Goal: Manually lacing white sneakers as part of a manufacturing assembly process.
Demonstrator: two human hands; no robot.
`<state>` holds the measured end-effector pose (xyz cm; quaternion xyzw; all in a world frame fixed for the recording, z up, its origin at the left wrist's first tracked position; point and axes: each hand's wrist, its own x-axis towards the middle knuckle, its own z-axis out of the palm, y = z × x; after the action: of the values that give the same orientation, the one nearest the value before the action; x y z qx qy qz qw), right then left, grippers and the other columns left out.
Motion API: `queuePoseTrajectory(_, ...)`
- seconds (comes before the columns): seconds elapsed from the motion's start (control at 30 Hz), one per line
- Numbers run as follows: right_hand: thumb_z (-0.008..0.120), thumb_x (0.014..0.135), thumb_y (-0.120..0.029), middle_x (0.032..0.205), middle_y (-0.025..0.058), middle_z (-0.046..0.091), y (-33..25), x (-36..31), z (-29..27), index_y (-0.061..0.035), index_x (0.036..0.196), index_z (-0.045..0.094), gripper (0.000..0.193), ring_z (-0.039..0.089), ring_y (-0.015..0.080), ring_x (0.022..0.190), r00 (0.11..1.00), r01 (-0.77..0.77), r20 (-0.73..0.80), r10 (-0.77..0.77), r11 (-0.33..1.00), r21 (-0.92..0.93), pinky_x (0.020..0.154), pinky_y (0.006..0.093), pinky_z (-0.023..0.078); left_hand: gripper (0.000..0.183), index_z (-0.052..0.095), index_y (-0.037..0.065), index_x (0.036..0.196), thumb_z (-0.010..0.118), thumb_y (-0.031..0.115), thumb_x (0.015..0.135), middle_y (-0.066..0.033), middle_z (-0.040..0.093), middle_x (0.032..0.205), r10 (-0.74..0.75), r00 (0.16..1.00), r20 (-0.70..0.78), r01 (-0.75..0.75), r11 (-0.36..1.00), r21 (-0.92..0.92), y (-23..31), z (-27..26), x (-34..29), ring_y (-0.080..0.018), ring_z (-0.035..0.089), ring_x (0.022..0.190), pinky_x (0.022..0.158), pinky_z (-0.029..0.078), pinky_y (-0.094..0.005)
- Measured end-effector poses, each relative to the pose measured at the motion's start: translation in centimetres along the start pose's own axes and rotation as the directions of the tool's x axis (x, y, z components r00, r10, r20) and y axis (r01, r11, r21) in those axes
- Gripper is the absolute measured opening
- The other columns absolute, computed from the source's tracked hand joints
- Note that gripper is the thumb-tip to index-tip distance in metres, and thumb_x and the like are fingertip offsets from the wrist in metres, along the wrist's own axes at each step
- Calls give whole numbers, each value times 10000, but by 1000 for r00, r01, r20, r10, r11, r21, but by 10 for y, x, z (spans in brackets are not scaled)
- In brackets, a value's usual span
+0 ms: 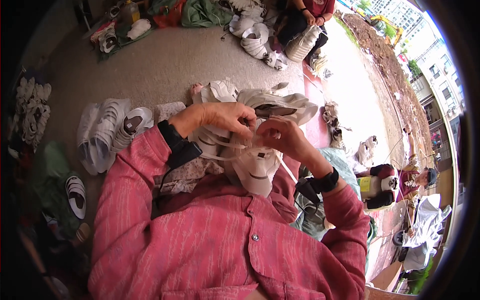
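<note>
A white shoe [256,175] rests on my lap, its heel end toward me. Above it my left hand [227,118] is closed in a pinch on a pale flat shoelace [220,158], which hangs in loops below the fingers. Close by on the right, my right hand [285,136] bends its fingers round the lace too; one end trails down toward my right wrist. The fingertips partly hide the shoe's eyelets. Other white shoes lie just beyond my hands, among them a pale shoe [297,106] with a dark opening.
Stacked white shoes [102,130] stand on the floor at my left. A green sack [52,175] and a single shoe [76,196] lie farther left. Ahead sits another person [315,20] beside piled shoes [254,42]. At the right, a person [417,177] is near a silvery sheet [427,220].
</note>
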<state>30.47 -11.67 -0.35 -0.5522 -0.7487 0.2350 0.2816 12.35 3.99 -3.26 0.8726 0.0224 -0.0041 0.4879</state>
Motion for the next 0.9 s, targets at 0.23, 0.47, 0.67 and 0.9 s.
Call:
queuePoseTrajectory(0.23,709,754,-16,796,36,589,22,-5,19,-50,906,647,168,570,96,708,999,-16,-47,17,1000,19,605,256,456,158,587,38,841,715,130,830,25,551,841,100,972,-211,-145,967,-211,29,21,-1,-58,497,796,697,412,-228)
queuePoseTrajectory(0.47,728,751,-49,831,19,593,12,-6,7,-57,844,656,118,563,122,770,985,153,73,-159,984,86,659,282,449,201,588,56,883,746,150,802,7,516,898,216,970,-112,-216,976,18,19,15,-4,-86,510,806,704,431,-241)
queuePoseTrajectory(0.67,751,744,-81,878,9,616,13,-6,3,-92,891,702,155,571,163,855,959,222,186,-214,975,-28,740,323,455,392,574,79,937,843,161,664,-3,467,994,204,973,-107,-197,978,71,30,19,-9,-102,509,810,713,455,-241)
queuePoseTrajectory(0.9,757,706,-113,745,-4,589,25,3,11,-126,737,687,77,574,176,738,976,158,126,-179,974,164,672,312,448,323,560,81,889,813,83,687,10,458,962,149,972,-182,-144,989,44,26,24,-9,-88,486,817,695,433,-224)
